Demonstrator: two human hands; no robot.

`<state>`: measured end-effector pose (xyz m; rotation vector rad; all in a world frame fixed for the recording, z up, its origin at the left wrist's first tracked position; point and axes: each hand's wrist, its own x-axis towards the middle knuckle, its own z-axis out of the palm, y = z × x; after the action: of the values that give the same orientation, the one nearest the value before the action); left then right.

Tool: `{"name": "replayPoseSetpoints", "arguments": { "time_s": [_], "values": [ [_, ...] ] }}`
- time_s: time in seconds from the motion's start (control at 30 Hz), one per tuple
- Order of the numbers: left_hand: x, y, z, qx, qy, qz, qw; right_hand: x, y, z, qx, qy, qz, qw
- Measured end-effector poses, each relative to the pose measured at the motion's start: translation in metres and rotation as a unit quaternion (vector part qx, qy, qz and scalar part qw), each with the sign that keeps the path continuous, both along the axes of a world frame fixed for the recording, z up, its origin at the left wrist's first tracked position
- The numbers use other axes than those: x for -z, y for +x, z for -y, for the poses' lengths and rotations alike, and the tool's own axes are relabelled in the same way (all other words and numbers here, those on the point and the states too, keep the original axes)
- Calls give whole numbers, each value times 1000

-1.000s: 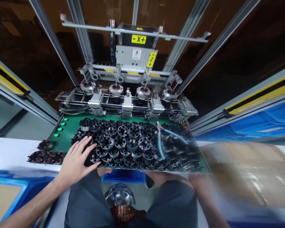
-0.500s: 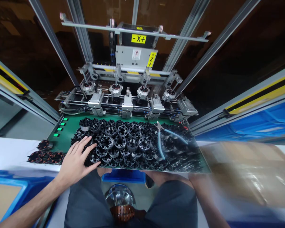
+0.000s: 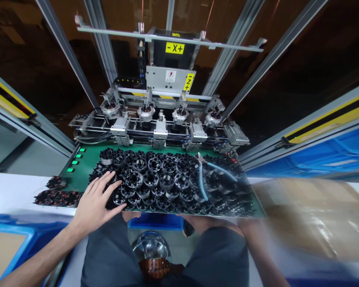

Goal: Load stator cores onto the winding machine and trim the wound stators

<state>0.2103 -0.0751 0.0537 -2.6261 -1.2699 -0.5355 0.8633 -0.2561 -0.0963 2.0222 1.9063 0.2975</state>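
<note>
My left hand [image 3: 98, 195] lies with its fingers spread over the left end of a dense layer of black slotted ring parts [image 3: 167, 179], which look like motor stator cores. Its fingertips rest on or just above them; nothing is held. Blue-handled cutting pliers [image 3: 201, 177] lie open on top of the rings at the right. To the left of the hand sit several similar rings with copper windings [image 3: 58, 197]. My right forearm [image 3: 260, 255] runs up to the front edge of the green work surface [image 3: 86, 159], where the fingers are hidden.
Behind the rings stands a winding machine [image 3: 160, 129] with several metal stations and a frame of aluminium posts [image 3: 62, 71]. Green lit buttons [image 3: 74, 162] are at the left. A blurred cardboard box [image 3: 314, 215] sits at the right, a blue bin [image 3: 14, 243] at the lower left.
The machine's upper plate with the yellow label has shifted down and slightly left, and its arms sit differently over the stations. Coppery wires now show above the top bar. My left hand has not moved.
</note>
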Motion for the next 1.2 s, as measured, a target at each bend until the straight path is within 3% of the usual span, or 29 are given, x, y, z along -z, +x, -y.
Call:
{"name": "replayPoseSetpoints", "arguments": {
  "time_s": [0.4, 1.2],
  "values": [
    [0, 0, 1, -10, -24, 23, 999, -15, -10, -1, 8, -8, -27, 1000],
    [-2, 1, 1, -9, -24, 24, 999, -19, -10, 0, 12, -14, -34, 999]
  ]
}}
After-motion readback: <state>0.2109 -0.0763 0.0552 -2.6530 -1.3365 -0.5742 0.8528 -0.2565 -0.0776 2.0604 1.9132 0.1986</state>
